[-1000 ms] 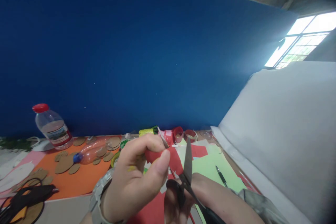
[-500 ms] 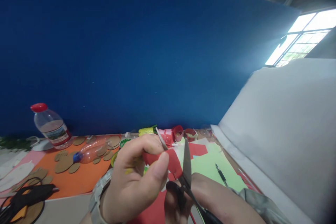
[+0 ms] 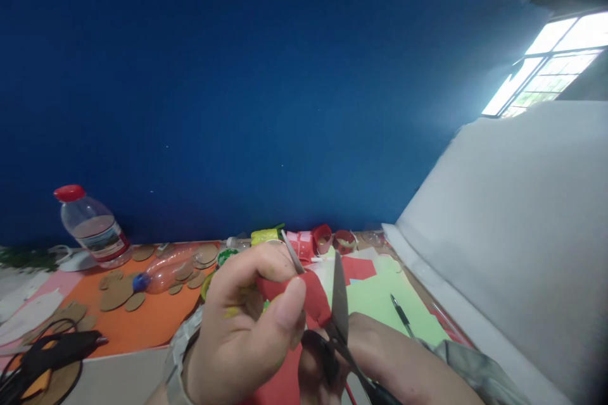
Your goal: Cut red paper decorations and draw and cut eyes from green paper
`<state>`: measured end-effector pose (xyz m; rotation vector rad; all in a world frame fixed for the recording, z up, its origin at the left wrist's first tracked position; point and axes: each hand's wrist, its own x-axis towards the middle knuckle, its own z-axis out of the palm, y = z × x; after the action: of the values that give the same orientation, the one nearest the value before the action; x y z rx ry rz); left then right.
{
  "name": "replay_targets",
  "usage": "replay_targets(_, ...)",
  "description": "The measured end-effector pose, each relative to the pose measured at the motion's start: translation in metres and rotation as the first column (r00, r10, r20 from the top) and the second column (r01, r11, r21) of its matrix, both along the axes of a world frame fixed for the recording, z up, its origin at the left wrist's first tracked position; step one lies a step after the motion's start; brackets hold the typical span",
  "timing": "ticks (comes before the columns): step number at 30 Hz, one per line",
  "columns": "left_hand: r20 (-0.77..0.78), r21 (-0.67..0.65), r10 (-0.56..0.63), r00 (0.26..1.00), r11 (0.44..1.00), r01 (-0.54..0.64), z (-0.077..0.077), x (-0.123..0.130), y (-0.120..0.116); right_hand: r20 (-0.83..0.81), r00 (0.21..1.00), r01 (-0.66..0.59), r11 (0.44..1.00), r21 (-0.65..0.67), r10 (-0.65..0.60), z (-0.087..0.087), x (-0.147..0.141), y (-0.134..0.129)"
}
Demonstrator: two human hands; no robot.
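Between the thumb and fingers of my left hand (image 3: 254,323) a small piece of red paper (image 3: 315,294) is pinched. My right hand (image 3: 320,370) is closed round the black handles of a pair of scissors (image 3: 339,304). The scissor blades stand apart and point up and away, with the paper's lower right edge near the place where they cross. Part of my right hand is hidden behind the handles and my left hand. Below both hands lies a larger sheet of red paper (image 3: 280,380).
At left stand a red-capped bottle (image 3: 97,228) and a glue gun (image 3: 61,351). A clear bottle with a blue cap (image 3: 159,275) lies among cardboard discs (image 3: 116,294) on orange paper (image 3: 156,329). At right, a pen (image 3: 401,315) rests on green paper (image 3: 375,304). A blue wall (image 3: 266,95) rises behind.
Both hands, the red paper and the scissors keep nearly the same place. The scissor blades remain apart, and the view has shifted very slightly.
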<state>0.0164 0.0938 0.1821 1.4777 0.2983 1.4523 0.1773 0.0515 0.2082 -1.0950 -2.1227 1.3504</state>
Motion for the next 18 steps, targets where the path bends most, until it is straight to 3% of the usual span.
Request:
replay_targets(8,0.04,-0.019,-0.037,0.999,0.999,0.037,-0.0028,-0.0001,0.0005,0.032,0.999,0.004,0.998,-0.066,-0.002,0.003,-0.0005,0.0017)
replay_targets(14,0.05,-0.007,0.029,0.998,1.0,-0.029,-0.0008,0.0005,0.0,0.033,0.999,0.021,0.997,-0.078,-0.018,0.0048,0.0003,0.0)
replay_targets(18,0.05,-0.017,-0.037,0.998,0.999,0.038,0.0018,0.0002,-0.0003,-0.006,1.0,0.008,0.996,-0.092,-0.008,0.005,0.0001,0.0018)
